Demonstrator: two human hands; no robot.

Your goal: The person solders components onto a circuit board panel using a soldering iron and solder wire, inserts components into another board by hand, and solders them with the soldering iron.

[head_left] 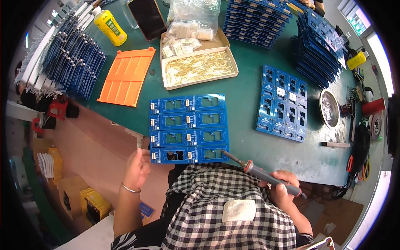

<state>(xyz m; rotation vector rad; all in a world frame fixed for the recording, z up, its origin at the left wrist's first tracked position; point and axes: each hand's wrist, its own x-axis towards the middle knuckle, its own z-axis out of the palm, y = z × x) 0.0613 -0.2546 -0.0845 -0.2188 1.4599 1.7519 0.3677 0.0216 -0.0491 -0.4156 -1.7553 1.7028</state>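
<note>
My right hand (284, 189) is closed around the grey handle of a soldering iron (266, 177). The iron's tip points left, to the lower right corner of a blue circuit board panel (187, 128). That panel lies at the table's front edge, its cutouts in rows and small white connectors along them. Just off its lower left corner is my left hand (138, 168), fingers curled in and thumb up; anything inside them is hidden. A shallow cardboard box (200, 68) of thin gold-coloured pins stands beyond the panel.
An orange plastic tray (127, 77) lies left of the box. Stacked blue boards (75, 62) stand far left, with more stacks (258, 23) at the back. Right are another blue panel (282, 103), a round metal dish (329, 109) and a small bar (335, 144). A yellow bottle (110, 27) stands behind.
</note>
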